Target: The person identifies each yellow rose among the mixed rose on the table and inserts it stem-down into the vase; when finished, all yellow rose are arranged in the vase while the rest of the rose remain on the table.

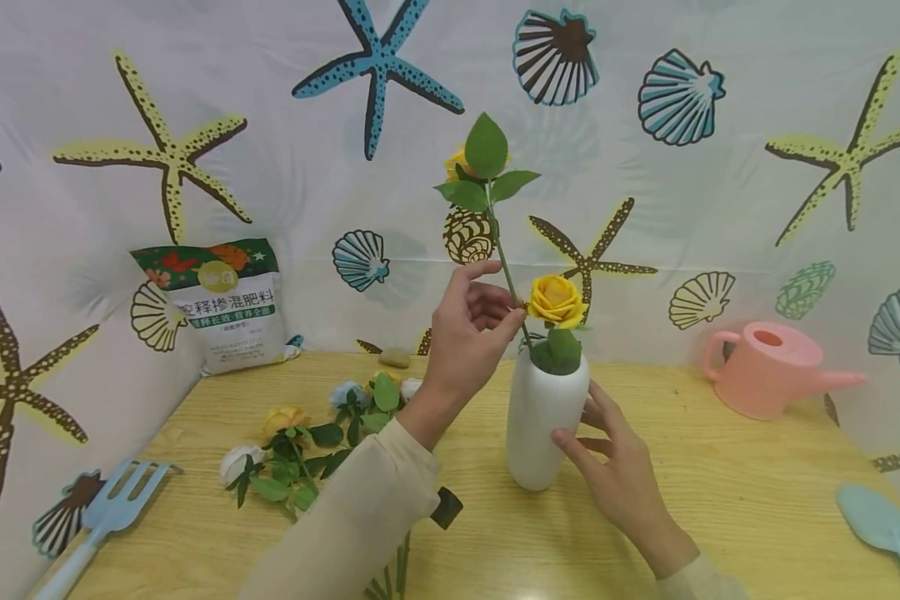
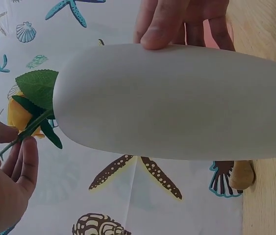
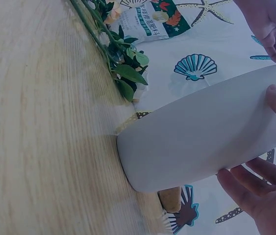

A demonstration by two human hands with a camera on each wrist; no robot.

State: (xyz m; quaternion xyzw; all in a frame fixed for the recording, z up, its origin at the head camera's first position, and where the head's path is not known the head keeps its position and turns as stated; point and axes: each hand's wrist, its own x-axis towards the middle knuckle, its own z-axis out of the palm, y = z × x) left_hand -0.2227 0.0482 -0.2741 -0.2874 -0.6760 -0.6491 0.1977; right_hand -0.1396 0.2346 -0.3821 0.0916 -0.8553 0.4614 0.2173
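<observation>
My left hand [image 1: 468, 333] pinches the long rose stem [image 1: 504, 267], thumb and fingertips clamped on it just above the mouth of the white vase [image 1: 543, 417]; stem foot already inside, not fully seated I think. My right hand [image 1: 615, 467] steadies the vase, fingers spread and straight along its side. One short yellow rose [image 1: 555, 300] already sits in the vase, right beside my left fingertips. The loose flowers [image 1: 307, 442] lie on the table [image 1: 720, 500] left of my wrist, so most remains.
</observation>
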